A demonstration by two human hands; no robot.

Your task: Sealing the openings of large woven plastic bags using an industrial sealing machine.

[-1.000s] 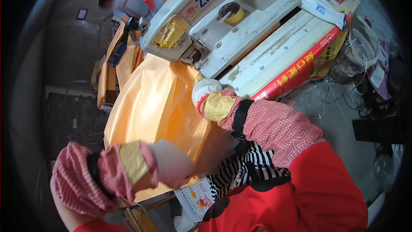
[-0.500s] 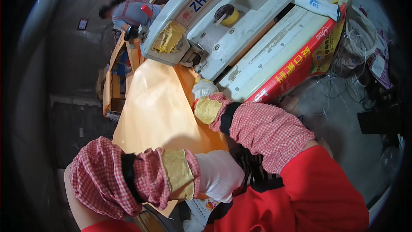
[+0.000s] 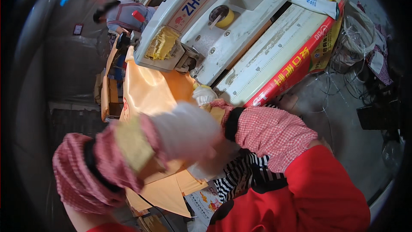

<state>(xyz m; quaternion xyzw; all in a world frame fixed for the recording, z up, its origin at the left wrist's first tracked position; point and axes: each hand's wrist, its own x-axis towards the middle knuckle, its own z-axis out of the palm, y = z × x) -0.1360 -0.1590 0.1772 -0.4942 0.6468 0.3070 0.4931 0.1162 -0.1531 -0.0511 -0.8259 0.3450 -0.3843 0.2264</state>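
A sheet of smooth orange fabric hangs and folds below the head of a pale grey sewing machine. At the fabric's right edge, close to the machine's needle area, my right hand in a white glove is closed on the cloth; its fingertips are partly hidden. My left hand, also white-gloved, is over the fabric in front of my body, and motion smears its fingers. Both forearms wear red checked sleeve covers with black bands. More orange cloth shows beneath my left arm.
A roll of yellow tape sits on the machine. The white machine table has a red printed strip along its edge, with a white glove on top. Plastic bags stand at right. Another person is at far left.
My left hand has lifted and swung up and leftward from near my lap, now blurred. The orange fabric has bunched and folded differently. My right hand stays close to the machine.
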